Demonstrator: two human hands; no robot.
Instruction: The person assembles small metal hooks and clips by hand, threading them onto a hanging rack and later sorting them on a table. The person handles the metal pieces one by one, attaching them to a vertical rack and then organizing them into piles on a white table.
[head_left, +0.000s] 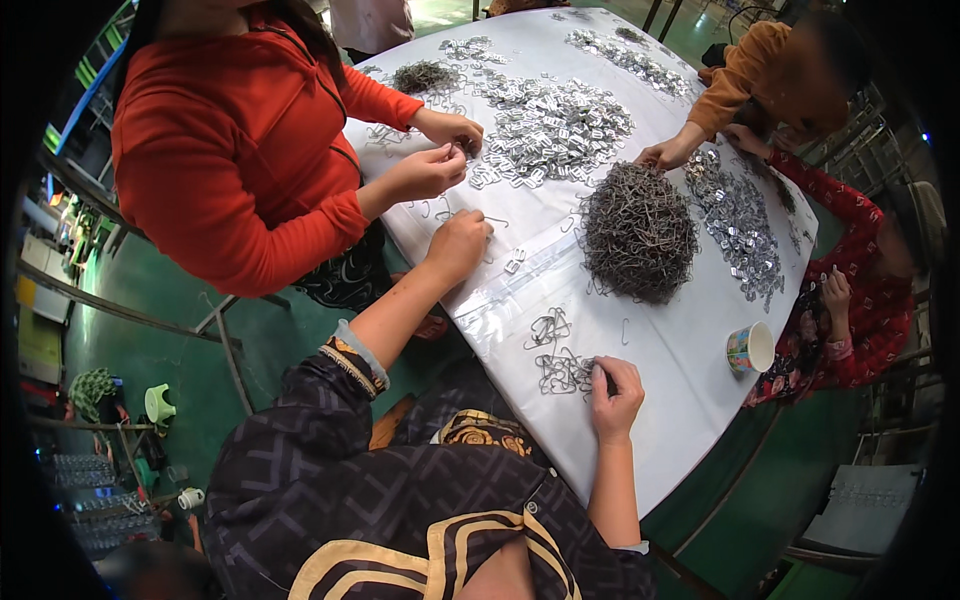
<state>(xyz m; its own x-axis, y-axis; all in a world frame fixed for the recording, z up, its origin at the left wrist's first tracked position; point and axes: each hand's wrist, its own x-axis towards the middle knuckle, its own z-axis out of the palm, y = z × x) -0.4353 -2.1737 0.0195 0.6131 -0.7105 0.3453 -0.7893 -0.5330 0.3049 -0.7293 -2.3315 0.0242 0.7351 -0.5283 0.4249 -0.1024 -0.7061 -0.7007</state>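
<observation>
My left hand rests on the white-covered table, fingers curled in, pinching a thin bent wire hook at the fingertips. Two small flat metal buckles lie just right of it. My right hand is closed at the right edge of a small pile of wire hooks; whatever its fingertips hold is hidden. Another little group of wire hooks lies just beyond that pile. A single hook lies apart on the right.
A large tangled heap of dark wire hooks stands mid-table, a person's hand touching it. Silver buckles are heaped farther back and at right. A paper cup stands near the right edge. A red-sleeved person's hands work at left.
</observation>
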